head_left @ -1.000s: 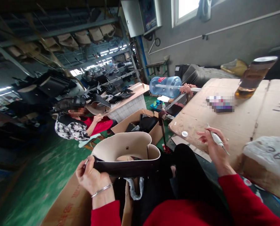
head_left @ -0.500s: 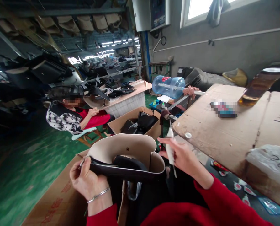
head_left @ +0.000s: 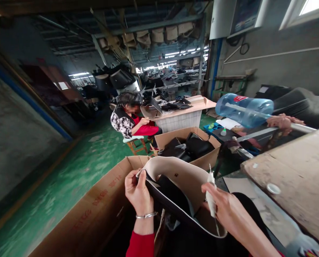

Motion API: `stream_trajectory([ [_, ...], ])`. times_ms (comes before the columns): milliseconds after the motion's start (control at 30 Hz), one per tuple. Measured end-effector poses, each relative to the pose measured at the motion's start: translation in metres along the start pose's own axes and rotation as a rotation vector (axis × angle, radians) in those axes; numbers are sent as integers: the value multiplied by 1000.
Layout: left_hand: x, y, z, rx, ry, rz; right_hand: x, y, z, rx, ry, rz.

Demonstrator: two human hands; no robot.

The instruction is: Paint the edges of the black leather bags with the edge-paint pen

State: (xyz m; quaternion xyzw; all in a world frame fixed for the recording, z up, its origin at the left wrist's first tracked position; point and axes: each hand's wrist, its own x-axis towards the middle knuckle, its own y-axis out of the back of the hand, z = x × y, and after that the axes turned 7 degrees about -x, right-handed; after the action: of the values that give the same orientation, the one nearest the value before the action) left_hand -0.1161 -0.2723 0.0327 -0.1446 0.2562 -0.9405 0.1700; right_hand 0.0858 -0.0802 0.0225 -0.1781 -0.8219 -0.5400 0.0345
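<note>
We hold a curved piece (head_left: pixel 193 178), smooth black outside, beige-lined, thin-rimmed, in the air near the open brown cardboard box (head_left: pixel 95 203). Our left hand (head_left: pixel 140 192) pinches its left edge between thumb and fingers; our right hand (head_left: pixel 222 203) grips a slim, white-wrapped tool (head_left: pixel 212 206) by the piece's right end, touching or not, we cannot tell.

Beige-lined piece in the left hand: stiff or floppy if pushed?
Likely semi-stiff: the piece holds an open curve with the left hand pinching one end. It looks thin-edged, so probably light and apt to bend under a push.
</note>
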Motion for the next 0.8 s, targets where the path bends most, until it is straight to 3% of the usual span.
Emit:
stream_trajectory([
  [300, 3, 26, 3, 262, -62, -156, -14, -14, 11, 103, -14, 101],
  [533, 2, 26, 7, 289, -50, -178, -21, -21, 12, 270, -68, 247],
  [800, -4, 24, 9, 250, -1, -172, -29, -26, 21, 201, -195, 224],
])
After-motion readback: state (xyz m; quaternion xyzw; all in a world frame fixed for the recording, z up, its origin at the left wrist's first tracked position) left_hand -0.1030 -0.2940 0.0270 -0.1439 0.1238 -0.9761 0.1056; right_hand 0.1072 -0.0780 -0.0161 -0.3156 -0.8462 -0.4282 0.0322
